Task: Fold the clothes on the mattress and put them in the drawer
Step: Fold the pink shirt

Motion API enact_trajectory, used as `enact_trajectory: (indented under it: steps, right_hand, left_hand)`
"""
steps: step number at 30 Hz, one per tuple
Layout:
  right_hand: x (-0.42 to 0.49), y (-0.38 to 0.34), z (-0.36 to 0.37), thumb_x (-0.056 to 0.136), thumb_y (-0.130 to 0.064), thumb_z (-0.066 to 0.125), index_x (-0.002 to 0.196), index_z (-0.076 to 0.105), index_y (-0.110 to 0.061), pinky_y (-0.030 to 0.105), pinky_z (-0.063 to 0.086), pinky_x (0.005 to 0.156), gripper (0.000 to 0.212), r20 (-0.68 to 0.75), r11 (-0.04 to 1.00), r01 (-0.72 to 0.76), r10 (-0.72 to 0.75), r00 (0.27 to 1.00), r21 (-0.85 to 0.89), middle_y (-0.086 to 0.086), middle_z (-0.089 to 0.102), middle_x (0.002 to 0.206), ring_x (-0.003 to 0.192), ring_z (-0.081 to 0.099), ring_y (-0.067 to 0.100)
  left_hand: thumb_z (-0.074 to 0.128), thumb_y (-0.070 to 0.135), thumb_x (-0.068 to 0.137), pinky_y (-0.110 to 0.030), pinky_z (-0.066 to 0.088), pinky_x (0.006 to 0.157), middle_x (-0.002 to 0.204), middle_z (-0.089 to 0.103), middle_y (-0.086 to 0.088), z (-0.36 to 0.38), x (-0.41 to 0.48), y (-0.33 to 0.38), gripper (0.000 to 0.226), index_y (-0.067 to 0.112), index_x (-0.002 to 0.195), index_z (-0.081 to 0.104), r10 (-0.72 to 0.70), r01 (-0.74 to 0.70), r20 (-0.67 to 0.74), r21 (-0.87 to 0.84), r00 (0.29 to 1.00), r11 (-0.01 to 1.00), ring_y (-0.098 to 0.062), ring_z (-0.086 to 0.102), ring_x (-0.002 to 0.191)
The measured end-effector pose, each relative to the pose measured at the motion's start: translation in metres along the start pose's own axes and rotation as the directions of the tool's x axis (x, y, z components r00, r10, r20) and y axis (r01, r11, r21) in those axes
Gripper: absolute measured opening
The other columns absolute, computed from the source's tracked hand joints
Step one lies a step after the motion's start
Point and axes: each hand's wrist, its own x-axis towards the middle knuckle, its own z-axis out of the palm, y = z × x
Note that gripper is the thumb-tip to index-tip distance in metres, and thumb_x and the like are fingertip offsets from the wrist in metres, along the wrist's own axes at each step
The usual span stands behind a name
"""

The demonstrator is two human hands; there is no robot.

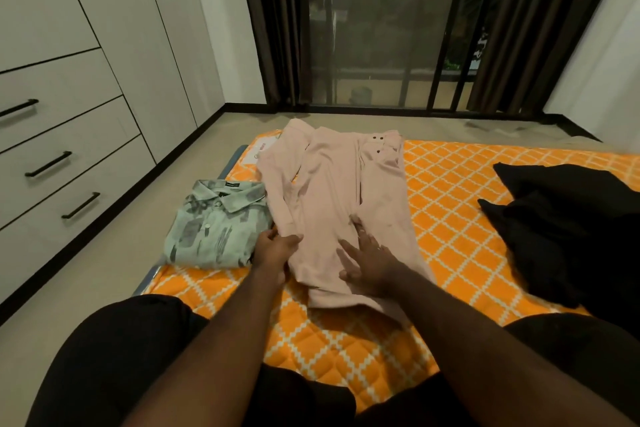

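Observation:
A pale pink garment (332,191) lies lengthwise on the orange patterned mattress (457,191), its buttoned end toward the window. My left hand (277,248) pinches the garment's left edge near its lower part. My right hand (367,260) lies flat on the pink cloth with fingers spread. A folded light green patterned shirt (216,225) sits at the mattress's left edge, just left of my left hand. A heap of black clothes (568,229) lies on the right side of the mattress.
White wardrobe drawers (62,163) with black handles line the left wall, all closed, across a strip of beige floor (114,253). Dark curtains and a glass door (381,28) stand beyond the mattress. My knees in black fabric are at the bottom.

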Motion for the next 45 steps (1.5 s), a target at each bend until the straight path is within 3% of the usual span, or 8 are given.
enact_trajectory:
  steps: [6,10,16,25,32,37,40,45]
  right_hand:
    - [0.009,0.004,0.007,0.099,-0.053,0.048,0.164,0.004,-0.030,0.050,0.035,0.118,0.081,-0.265,0.999,-0.013,0.022,0.964,0.034,0.004,-0.013,0.171,0.158,0.002,0.026]
    - [0.027,0.005,-0.007,0.100,-0.041,0.048,0.163,0.016,-0.028,0.053,0.021,0.124,0.072,-0.306,0.996,-0.017,-0.010,0.952,-0.085,0.007,-0.005,0.172,0.158,0.000,0.030]
    - [0.052,0.019,0.003,0.097,-0.043,0.047,0.141,0.051,-0.030,0.061,0.025,0.118,0.046,-0.358,0.984,-0.014,-0.050,0.933,-0.175,0.006,0.008,0.172,0.158,0.003,0.036]
    - [0.061,0.024,0.014,0.104,-0.054,0.029,0.162,0.018,-0.032,0.055,0.008,0.124,0.063,-0.282,0.971,-0.202,0.230,0.931,0.127,-0.001,-0.008,0.172,0.157,-0.013,0.032]
    - [0.061,0.023,0.016,0.104,-0.055,0.030,0.162,0.018,-0.037,0.056,0.008,0.124,0.062,-0.271,0.964,-0.209,0.248,0.930,0.165,0.002,-0.007,0.172,0.157,-0.009,0.035]
    - [0.058,0.024,0.015,0.097,-0.060,0.030,0.163,0.007,-0.037,0.059,0.008,0.124,0.074,-0.248,0.969,-0.183,0.220,0.943,0.167,0.000,-0.015,0.171,0.157,-0.012,0.038]
    - [0.060,0.026,0.018,0.083,-0.070,0.035,0.164,0.003,-0.031,0.059,0.011,0.122,0.095,-0.219,0.977,-0.196,0.209,0.953,0.079,0.003,-0.020,0.170,0.156,-0.012,0.040]
    - [0.061,0.026,0.023,0.086,-0.070,0.032,0.163,-0.006,-0.033,0.061,0.007,0.122,0.094,-0.217,0.982,-0.180,0.188,0.958,0.054,0.000,-0.025,0.168,0.155,-0.017,0.040]
  left_hand:
    - [0.074,0.012,0.090,-0.048,0.057,0.090,0.107,0.075,-0.016,0.002,0.010,0.014,0.028,0.004,0.116,0.069,-0.149,0.169,0.224,-0.074,0.963,0.983,-0.035,0.070,0.099]
    - [0.063,0.021,0.098,-0.044,0.055,0.094,0.109,0.075,-0.013,0.006,0.016,0.018,0.024,0.008,0.118,0.069,-0.164,0.192,0.254,-0.090,0.953,0.977,-0.032,0.069,0.104]
    - [0.059,0.023,0.099,-0.046,0.051,0.101,0.119,0.072,-0.017,0.008,0.029,0.025,0.031,0.006,0.123,0.069,-0.073,0.216,0.381,-0.347,0.922,0.913,-0.034,0.068,0.112]
    - [0.044,-0.008,0.079,-0.058,0.049,0.104,0.135,0.064,-0.017,0.023,0.055,0.020,0.072,0.021,0.144,0.053,0.049,0.122,0.349,-0.449,0.936,0.885,-0.043,0.060,0.123]
    - [0.045,-0.010,0.077,-0.055,0.044,0.110,0.130,0.065,-0.018,0.074,0.028,0.021,0.061,0.019,0.127,0.064,0.096,0.077,0.506,-0.310,0.857,0.948,-0.041,0.059,0.123]
    - [0.045,-0.009,0.083,-0.037,0.056,0.083,0.118,0.070,-0.014,0.101,0.002,0.016,0.059,0.018,0.134,0.059,0.039,0.111,0.563,-0.231,0.826,0.967,-0.031,0.069,0.099]
    - [0.049,0.000,0.091,-0.037,0.054,0.091,0.122,0.071,-0.013,0.108,-0.010,0.014,0.048,0.021,0.131,0.062,0.020,0.164,0.574,-0.267,0.819,0.950,-0.031,0.069,0.105]
    - [0.052,0.015,0.098,-0.040,0.050,0.097,0.120,0.073,-0.012,0.102,-0.019,0.007,0.029,0.018,0.116,0.075,-0.051,0.278,0.630,-0.266,0.775,0.923,-0.028,0.072,0.106]
